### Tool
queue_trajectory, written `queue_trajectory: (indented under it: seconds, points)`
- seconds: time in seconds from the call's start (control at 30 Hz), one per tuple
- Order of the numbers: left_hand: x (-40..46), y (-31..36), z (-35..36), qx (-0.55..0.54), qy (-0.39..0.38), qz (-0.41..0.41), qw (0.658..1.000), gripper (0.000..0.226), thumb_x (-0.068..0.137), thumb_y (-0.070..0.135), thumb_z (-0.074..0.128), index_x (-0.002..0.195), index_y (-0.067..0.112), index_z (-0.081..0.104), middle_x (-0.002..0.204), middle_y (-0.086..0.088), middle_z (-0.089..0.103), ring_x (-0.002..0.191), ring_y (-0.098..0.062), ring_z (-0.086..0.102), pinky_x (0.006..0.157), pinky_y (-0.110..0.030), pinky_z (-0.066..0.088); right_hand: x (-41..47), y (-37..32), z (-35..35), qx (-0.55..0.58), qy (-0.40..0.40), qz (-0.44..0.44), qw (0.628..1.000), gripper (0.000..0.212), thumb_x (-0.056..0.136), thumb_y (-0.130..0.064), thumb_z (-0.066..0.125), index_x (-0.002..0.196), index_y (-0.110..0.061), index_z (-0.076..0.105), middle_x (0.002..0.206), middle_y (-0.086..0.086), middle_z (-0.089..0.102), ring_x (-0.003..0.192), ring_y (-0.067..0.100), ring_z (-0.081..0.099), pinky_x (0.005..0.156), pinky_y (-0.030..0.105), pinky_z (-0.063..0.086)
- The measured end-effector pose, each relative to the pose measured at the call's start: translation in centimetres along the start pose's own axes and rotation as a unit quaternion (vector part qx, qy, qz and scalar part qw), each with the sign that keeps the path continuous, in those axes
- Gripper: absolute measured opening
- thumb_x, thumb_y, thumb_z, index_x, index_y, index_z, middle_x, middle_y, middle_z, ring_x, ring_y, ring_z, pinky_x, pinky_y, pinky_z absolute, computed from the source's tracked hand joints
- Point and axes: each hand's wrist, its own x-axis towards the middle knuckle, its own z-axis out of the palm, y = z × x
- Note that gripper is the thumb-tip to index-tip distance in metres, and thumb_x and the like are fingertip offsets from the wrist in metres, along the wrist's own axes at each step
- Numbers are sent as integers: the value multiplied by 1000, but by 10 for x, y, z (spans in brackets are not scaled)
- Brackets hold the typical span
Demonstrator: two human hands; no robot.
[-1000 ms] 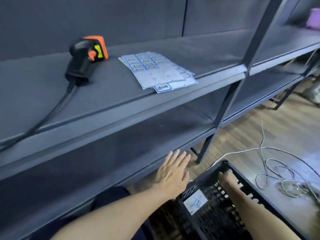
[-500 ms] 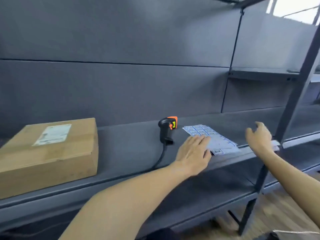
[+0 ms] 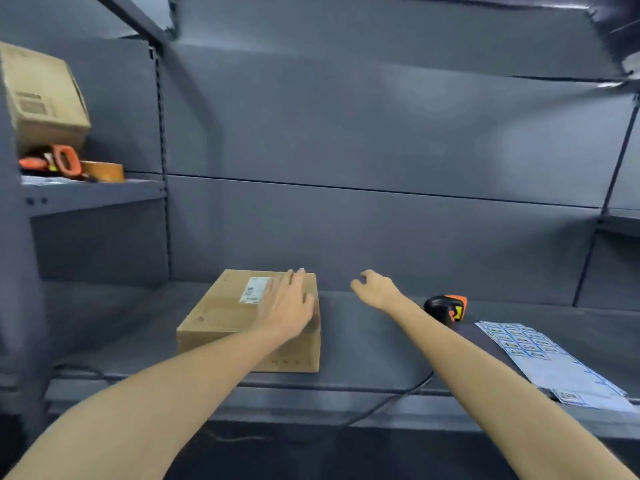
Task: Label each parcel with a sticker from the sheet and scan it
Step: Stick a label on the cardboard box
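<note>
At frame centre, the left hand [image 3: 289, 303] lies with straight fingers on the flat brown cardboard parcel [image 3: 242, 318] on the grey metal shelf [image 3: 363, 341], the right hand [image 3: 375, 289] hovering beside it, fingers loosely curled, grasping nothing, left of the black-and-orange handheld scanner [image 3: 446, 306] and white sticker sheet [image 3: 540, 358].

Matt brown cardboard parcel [image 3: 242, 317], matt grey, probably metal shelf [image 3: 363, 341], glossy paper sticker sheet [image 3: 543, 362].

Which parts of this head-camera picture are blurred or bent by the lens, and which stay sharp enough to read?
Head view: the upper shelf box and frame edges smear with motion blur; the wide lens bows the back wall's seams; soft glare patches sit on the wall. The parcel, left hand, right hand and sticker sheet are clearer, though label print stays unreadable.
</note>
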Motion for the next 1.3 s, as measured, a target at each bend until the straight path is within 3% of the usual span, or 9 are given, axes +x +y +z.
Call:
queue_trajectory:
  seconds: [0.1, 0.23, 0.4, 0.57, 0.8, 1.03, 1.13, 1.2, 1.3]
  points:
    - [-9, -46, -18, 12, 34, -97, 995, 58, 99, 32, 33, 151, 14, 17, 147, -12, 37, 133, -31, 33, 109, -40, 26, 5, -31, 31, 28, -48, -10, 998, 52, 98, -38, 38, 138, -5, 39, 139, 10, 46, 123, 27, 47, 85, 28, 33]
    - [-12, -86, -39, 33, 85, -199, 976, 60, 96, 34, 39, 147, 10, 21, 144, -16, 39, 130, -33, 34, 109, -43, 23, 7, -63, 60, 40, -90, -23, 995, 30, 99, -33, 31, 104, -12, 53, 118, 9, 51, 108, 27, 50, 85, 27, 34]
    - [-16, -114, -42, -112, 33, -412, 904, 65, 94, 43, 46, 141, 3, 28, 141, -19, 40, 124, -38, 42, 101, -42, 37, 1, -75, 81, 108, -74, 11, 991, 57, 96, -37, 39, 144, -8, 34, 147, 11, 39, 132, 29, 41, 104, 34, 34]
    - [-25, -123, -30, -149, 55, -385, 909, 38, 91, 42, 49, 103, 7, 56, 108, -14, 60, 91, -32, 53, 76, -34, 41, -3, -68, 89, 156, -81, 86, 981, 52, 96, -36, 38, 139, -7, 43, 138, 11, 48, 122, 28, 50, 104, 37, 42]
    - [-35, -116, -25, -185, 136, -358, 905, 37, 92, 46, 50, 96, 10, 60, 99, -12, 64, 84, -30, 52, 79, -37, 44, -12, -52, 88, 266, -33, 55, 962, 51, 93, -46, 49, 132, -13, 48, 121, 4, 61, 107, 21, 59, 86, 32, 48]
    - [-39, -65, -18, -379, 228, -198, 875, 31, 95, 40, 49, 120, 22, 52, 96, 13, 55, 93, -13, 53, 79, -28, 41, -25, -15, 51, 466, -7, -71, 882, 77, 78, -53, 70, 141, -33, 31, 126, -12, 57, 112, 9, 59, 93, 31, 50]
    - [-33, -49, -16, -424, 161, -138, 880, 32, 94, 42, 53, 122, 28, 48, 106, 20, 57, 100, -4, 56, 72, -14, 39, -25, 8, 27, 495, 35, -70, 865, 75, 72, -48, 77, 136, -36, 39, 125, -9, 62, 108, 12, 64, 94, 39, 53]
    - [-26, -44, -16, -418, 118, -113, 894, 49, 91, 46, 55, 134, 28, 41, 132, 15, 50, 116, -8, 53, 87, -18, 43, -24, 20, 3, 484, 70, -76, 869, 71, 71, -43, 80, 132, -37, 45, 122, -9, 64, 104, 11, 66, 88, 36, 56]
    - [-10, -37, -31, -450, 121, -118, 877, 91, 81, 56, 63, 151, 26, 13, 158, 7, 16, 142, -12, 23, 113, -35, 24, -23, 27, -42, 393, 118, -123, 904, 70, 69, -39, 84, 127, -41, 45, 119, -10, 64, 106, 8, 63, 80, 24, 53]
